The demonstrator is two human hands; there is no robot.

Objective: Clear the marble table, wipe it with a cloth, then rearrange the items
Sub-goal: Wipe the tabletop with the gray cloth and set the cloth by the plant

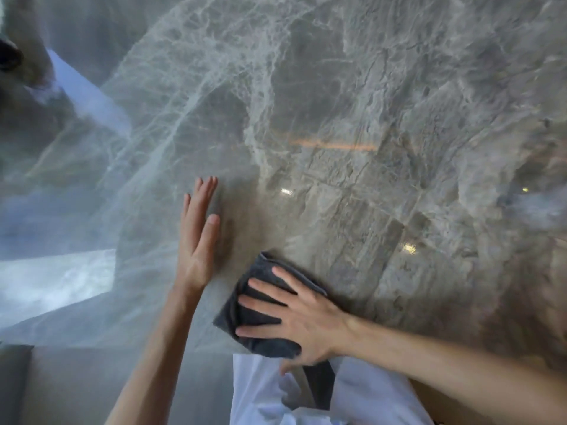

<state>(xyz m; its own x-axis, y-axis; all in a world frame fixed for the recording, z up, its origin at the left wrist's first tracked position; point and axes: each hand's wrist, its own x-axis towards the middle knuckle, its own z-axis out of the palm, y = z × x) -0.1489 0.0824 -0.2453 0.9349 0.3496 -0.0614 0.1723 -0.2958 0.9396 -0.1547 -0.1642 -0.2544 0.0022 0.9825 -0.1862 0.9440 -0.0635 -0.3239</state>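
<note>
Marble fills nearly the whole view: a polished grey slab table (352, 102) veined in white, its glossy face throwing back pale window glare along the left side, a thin orange streak of reflected light near the middle and small bright lamp spots to the right. At the far upper left edge a dark blurred shape (9, 56) shows; what it is cannot be told.

Left of centre the left hand (196, 237) stands on its edge, fingers straight and held together, thumb alongside, nothing in it, its little-finger side down at the stone; whether it presses the surface cannot be told. Just right of it and nearer the table's front edge lies a folded dark grey cloth (260, 308), flat on the marble. The right hand (294, 317) lies palm down on top of the cloth, fingers spread wide apart, pinning it to the stone rather than gripping it, the forearm reaching in from the lower right.

Below the cloth, past the table edge, white clothing (254, 391) shows. No other object stands on the visible marble.
</note>
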